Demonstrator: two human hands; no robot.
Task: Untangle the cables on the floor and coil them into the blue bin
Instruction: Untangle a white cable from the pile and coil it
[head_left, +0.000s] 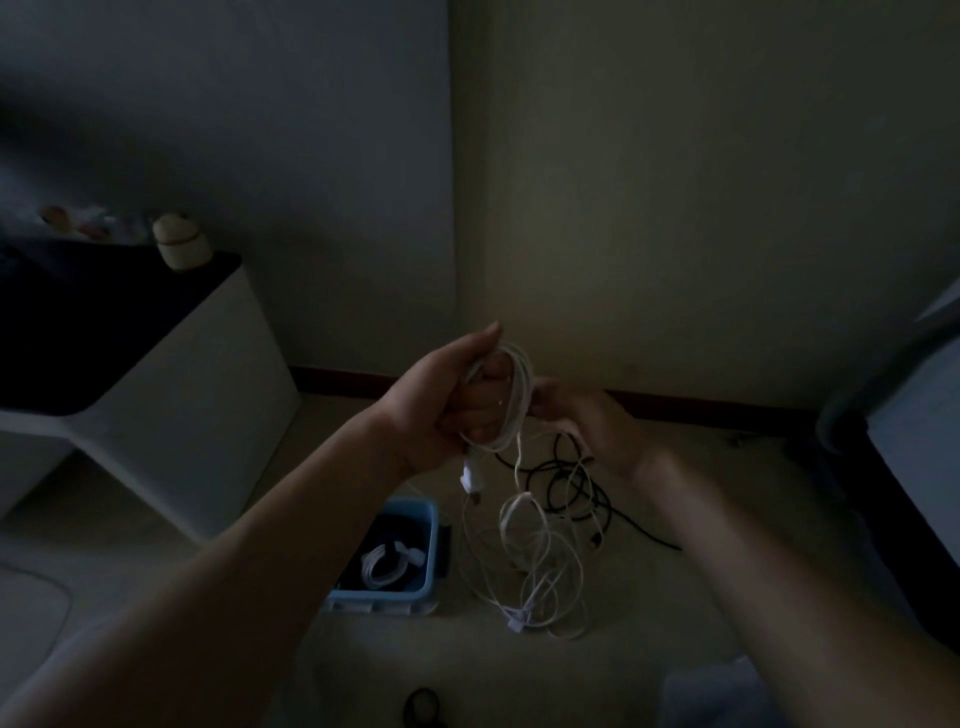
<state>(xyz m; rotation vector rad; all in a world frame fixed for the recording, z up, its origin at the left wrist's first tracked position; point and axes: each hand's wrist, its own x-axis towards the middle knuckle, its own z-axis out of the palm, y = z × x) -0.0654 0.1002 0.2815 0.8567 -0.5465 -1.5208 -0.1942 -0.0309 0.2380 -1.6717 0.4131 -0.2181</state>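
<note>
My left hand (441, 400) holds a coil of white cable (514, 400) wound around its fingers, raised above the floor. My right hand (592, 426) pinches the same cable at the coil's right side. A white plug (471, 475) dangles below the coil. The cable's loose end runs down into a tangle of white cables (540, 577) on the floor. A black cable (576, 493) lies tangled behind it. The blue bin (415, 597) sits on the floor to the left, with a coiled white cable (387, 566) and something dark inside.
A white cabinet (171, 395) with a dark top stands at the left, small figurines on it. A dark object (423, 704) lies on the floor near the bottom edge. Furniture (904, 415) fills the right side. The room is dim.
</note>
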